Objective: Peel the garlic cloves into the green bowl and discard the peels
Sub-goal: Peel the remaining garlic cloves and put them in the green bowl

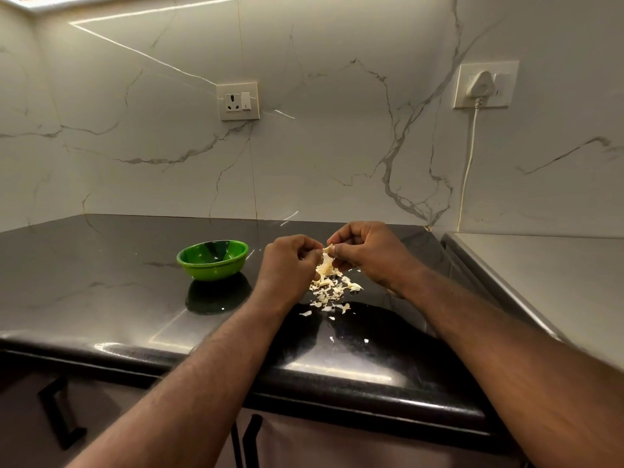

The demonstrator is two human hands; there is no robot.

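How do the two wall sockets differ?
The left socket is empty, with its pin holes showing. The right socket has a white plug in it, with a cable hanging down. The left socket also sits lower in the picture than the right socket. Both are pale plates with a switch on the marbled wall.

Bowl (212, 260) on counter (101, 285), left of peel pile (332, 288).

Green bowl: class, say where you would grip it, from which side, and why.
Pinch the right rim of the green bowl from above, thumb inside: it stands upright and open, its wall flares, and that side faces the left hand, busy holding garlic.
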